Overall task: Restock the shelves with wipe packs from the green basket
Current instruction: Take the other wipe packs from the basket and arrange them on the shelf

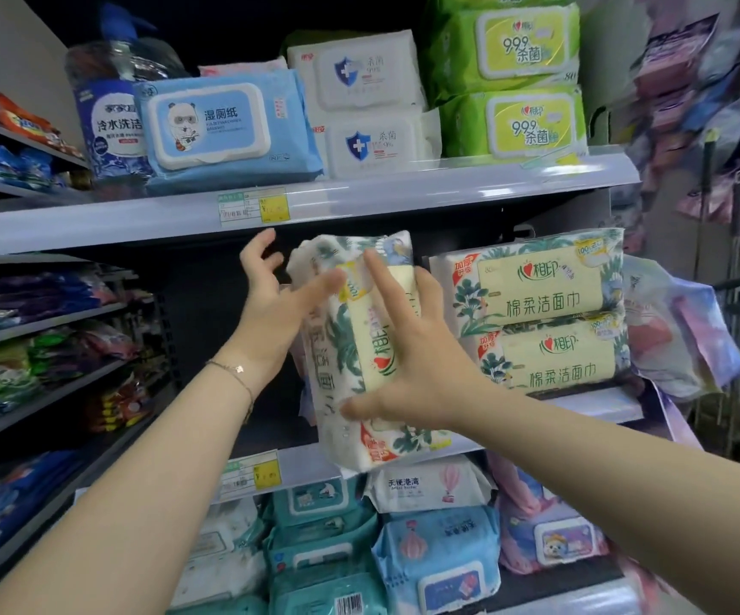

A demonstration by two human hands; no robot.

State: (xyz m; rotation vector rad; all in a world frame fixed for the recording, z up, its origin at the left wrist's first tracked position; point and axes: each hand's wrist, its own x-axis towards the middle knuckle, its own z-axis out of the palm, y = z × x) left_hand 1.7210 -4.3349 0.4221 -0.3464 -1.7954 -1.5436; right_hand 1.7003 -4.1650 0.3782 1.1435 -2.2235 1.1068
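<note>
A white pack with green leaf print and a cream label (359,348) stands on end at the front of the middle shelf (590,406). My right hand (403,348) lies flat against its front with straight fingers. My left hand (275,304) touches its left side, fingers spread and loosely bent. Two matching packs (546,312) lie stacked on the same shelf to the right. The green basket is not in view.
The upper shelf (315,206) carries a blue pack (226,130), white packs (368,104), green packs (514,77) and a detergent bottle (110,113). More wipe packs (403,548) fill the lower shelf. A dark gap sits left of the held pack. Hanging goods crowd the right.
</note>
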